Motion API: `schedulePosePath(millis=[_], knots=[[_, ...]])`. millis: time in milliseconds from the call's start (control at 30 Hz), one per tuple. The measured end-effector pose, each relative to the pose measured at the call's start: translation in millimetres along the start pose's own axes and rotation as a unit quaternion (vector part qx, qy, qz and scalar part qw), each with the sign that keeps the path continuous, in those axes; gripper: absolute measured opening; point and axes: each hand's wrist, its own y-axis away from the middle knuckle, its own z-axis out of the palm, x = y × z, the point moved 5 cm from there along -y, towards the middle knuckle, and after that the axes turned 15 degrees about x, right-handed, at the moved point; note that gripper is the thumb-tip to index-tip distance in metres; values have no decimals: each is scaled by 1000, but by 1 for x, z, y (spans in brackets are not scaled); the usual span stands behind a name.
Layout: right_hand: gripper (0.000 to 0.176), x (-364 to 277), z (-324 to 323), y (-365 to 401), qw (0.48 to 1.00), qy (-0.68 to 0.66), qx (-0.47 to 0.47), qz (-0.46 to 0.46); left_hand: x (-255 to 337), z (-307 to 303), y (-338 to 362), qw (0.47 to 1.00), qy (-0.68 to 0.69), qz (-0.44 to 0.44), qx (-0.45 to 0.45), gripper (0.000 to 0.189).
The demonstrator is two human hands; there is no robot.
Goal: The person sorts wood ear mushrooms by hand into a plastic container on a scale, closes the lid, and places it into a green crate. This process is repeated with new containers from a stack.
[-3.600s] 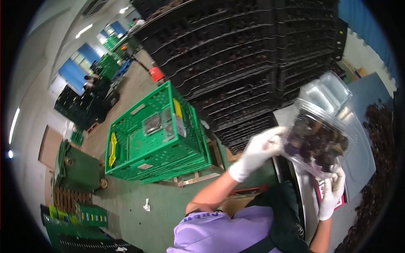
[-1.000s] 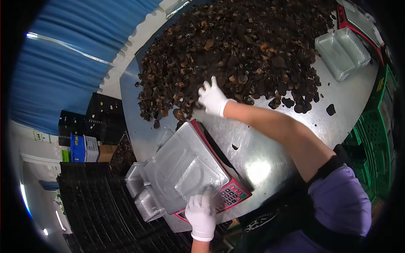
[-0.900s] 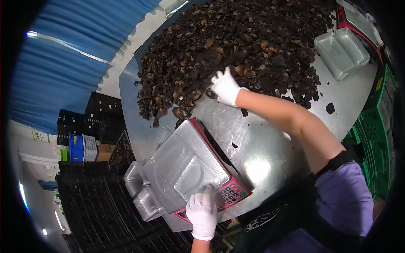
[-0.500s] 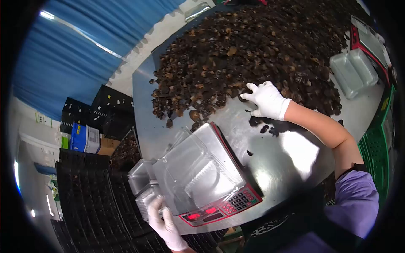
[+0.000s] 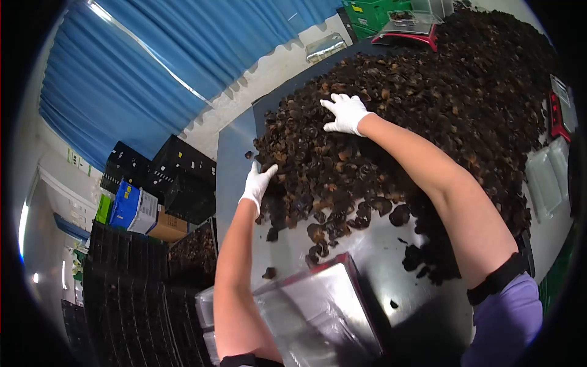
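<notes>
A broad heap of dark brown, fungus-like pieces [image 5: 428, 110] covers much of the metal table [image 5: 235, 147]. My left hand [image 5: 258, 183], in a white glove, is at the heap's left edge with its fingers apart. Also gloved in white, my right hand [image 5: 347, 114] lies on the upper part of the heap, fingers spread. Neither hand visibly holds a piece. A red-edged scale [image 5: 354, 287] stands at the near edge, with a clear plastic tray [image 5: 306, 312] on its plate. Loose pieces [image 5: 422, 260] lie between heap and scale.
Black crates [image 5: 134, 293] are stacked at the left, near a blue box [image 5: 125, 205] and a cardboard box [image 5: 168, 226]. Another scale [image 5: 409, 33] stands at the far edge, by green crates [image 5: 367, 15]. Clear trays [image 5: 546, 180] lie at the right.
My left hand has moved from beside the scale up to the heap's left edge. My right hand has reached farther onto the heap. The view has shifted, so the near scale sits lower.
</notes>
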Motion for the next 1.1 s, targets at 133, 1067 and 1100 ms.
schedulePosePath(millis=[133, 1067, 1100], knots=[[95, 39, 64, -39, 986, -102, -77, 108, 28, 40, -34, 997, 59, -37, 14, 104], [83, 57, -73, 232, 901, 21, -398, -169, 74, 182, 322, 970, -79, 105, -205, 50], [84, 60, -78, 244, 901, 46, -398, -168, 79, 185, 336, 964, -85, 102, -231, 54]])
